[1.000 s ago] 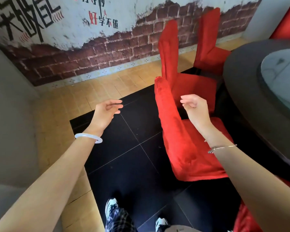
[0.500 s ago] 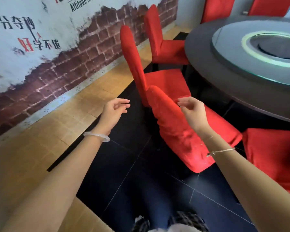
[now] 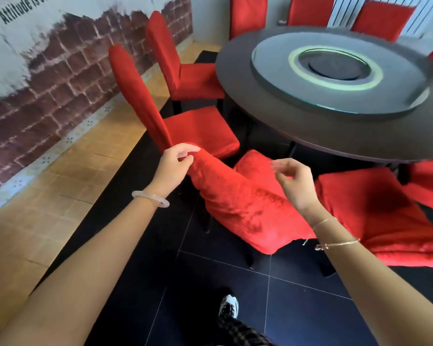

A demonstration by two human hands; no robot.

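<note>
A chair in a red plush cover (image 3: 238,208) stands right in front of me, its backrest top nearest my hands. My left hand (image 3: 175,166) grips the left top corner of that backrest, fingers and thumb curled over the fabric. My right hand (image 3: 294,181) hovers just above the right side of the backrest, fingers loosely bent, holding nothing; whether it touches the cover I cannot tell.
A round dark table (image 3: 323,126) with a glass turntable (image 3: 335,71) fills the right. More red-covered chairs ring it: one (image 3: 185,126) just beyond mine, another (image 3: 185,76) farther, one (image 3: 375,211) at my right. A brick-pattern wall (image 3: 60,78) runs along the left.
The view swung right toward the table. My left hand crossed from open air to take hold of the backrest's left corner. My right hand lifted off the chair top and shifted right.
</note>
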